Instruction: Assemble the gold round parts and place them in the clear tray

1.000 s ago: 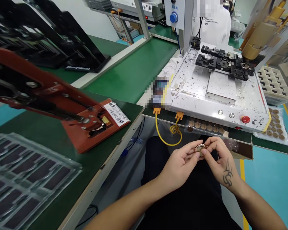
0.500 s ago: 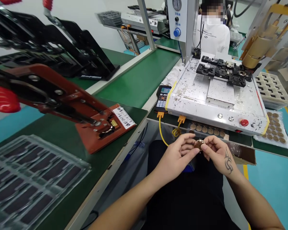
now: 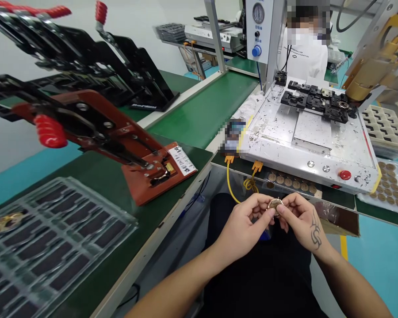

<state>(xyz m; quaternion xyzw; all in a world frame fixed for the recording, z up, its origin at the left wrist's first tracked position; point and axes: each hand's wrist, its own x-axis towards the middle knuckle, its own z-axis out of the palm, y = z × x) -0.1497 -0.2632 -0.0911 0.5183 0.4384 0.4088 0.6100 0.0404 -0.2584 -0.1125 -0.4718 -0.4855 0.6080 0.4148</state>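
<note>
Between my two hands, above my lap, is a small round watch case (image 3: 274,203) with a shiny rim and a brownish face. My left hand (image 3: 247,221) pinches its left side, thumb on the near edge. From the right, my right hand (image 3: 298,218) grips it too, with the thumb pressed on its face. Fingers hide parts of the rim. Just beyond the hands, a strip of round brown discs (image 3: 292,182) lies under the front edge of the white machine (image 3: 305,159).
On the left bench stands a brown toggle press (image 3: 159,176) with a red handle (image 3: 49,131). Nearer is a clear compartment tray (image 3: 63,229), a gold part (image 3: 6,222) in it. Disc sheets (image 3: 389,183) and a cream tray (image 3: 386,126) lie right. A person in white (image 3: 301,55) sits beyond.
The view has swung left, so the surroundings sit further right and more of the tray shows. The watch case has tilted, its face turned more upward. Both hands keep hold of it.
</note>
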